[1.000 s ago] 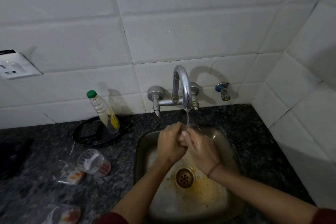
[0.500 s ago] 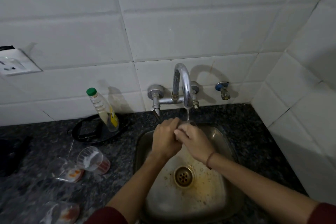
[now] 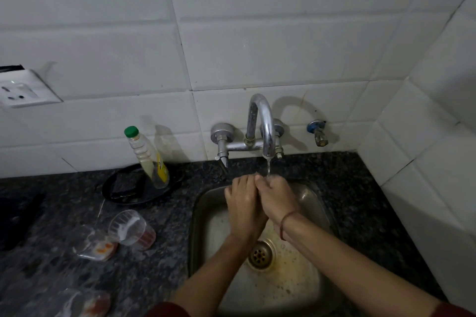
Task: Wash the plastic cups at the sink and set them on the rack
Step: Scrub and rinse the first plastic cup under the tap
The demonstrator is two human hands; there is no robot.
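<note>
My left hand (image 3: 243,203) and my right hand (image 3: 277,198) are pressed together over the steel sink (image 3: 313,203), right under the faucet (image 3: 265,126). A thin stream of water falls on their fingertips. Their fingers curl round a clear plastic cup that is almost wholly hidden; only a faint clear edge shows past the fingers. On the dark counter to the left lie three dirty clear cups: one on its side with white and red residue (image 3: 130,226), one beside it (image 3: 95,247), and one at the bottom edge (image 3: 87,304).
A dish soap bottle with a green cap (image 3: 149,159) leans on a black round tray (image 3: 121,188) by the wall. The sink drain (image 3: 260,255) has yellowish stains around it. A small valve (image 3: 318,134) and a wall socket (image 3: 20,90) are on the tiles. No rack shows.
Both hands have kept rubbing together under the stream and shifted slightly up toward the spout. The clear cup rim seen past the fingers a second ago is now nearly covered.
</note>
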